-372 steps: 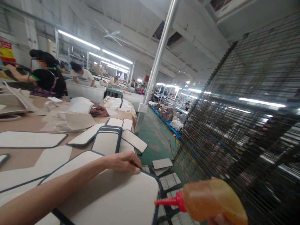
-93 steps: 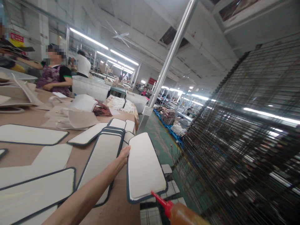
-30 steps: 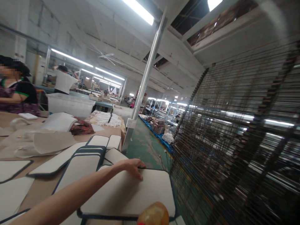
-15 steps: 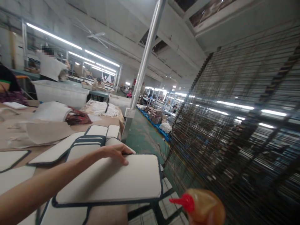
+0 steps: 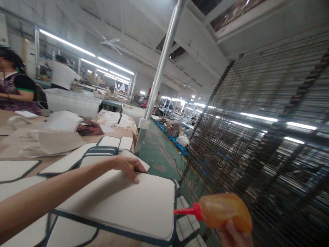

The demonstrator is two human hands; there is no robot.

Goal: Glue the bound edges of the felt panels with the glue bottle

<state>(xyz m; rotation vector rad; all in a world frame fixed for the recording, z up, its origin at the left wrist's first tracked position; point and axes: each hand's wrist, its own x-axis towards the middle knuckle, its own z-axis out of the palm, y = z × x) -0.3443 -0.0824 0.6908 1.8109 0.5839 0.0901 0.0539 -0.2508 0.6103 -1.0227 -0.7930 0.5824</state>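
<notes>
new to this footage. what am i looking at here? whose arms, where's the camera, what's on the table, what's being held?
There is no machine here: a person works with bare hands, and the one camera sits on their head, looking forward and down, so the arms coming in from the bottom are their own.

The left hand rests flat on a white panel with dark edging that sticks out past the table's corner. The right hand, only partly in frame, has its grip on an orange squeeze bottle; its red nozzle points at the panel's edge.

On the brown table lie more white panels, beige pieces and paper. On the right stands a tall wire rack. Other people work further back.
</notes>
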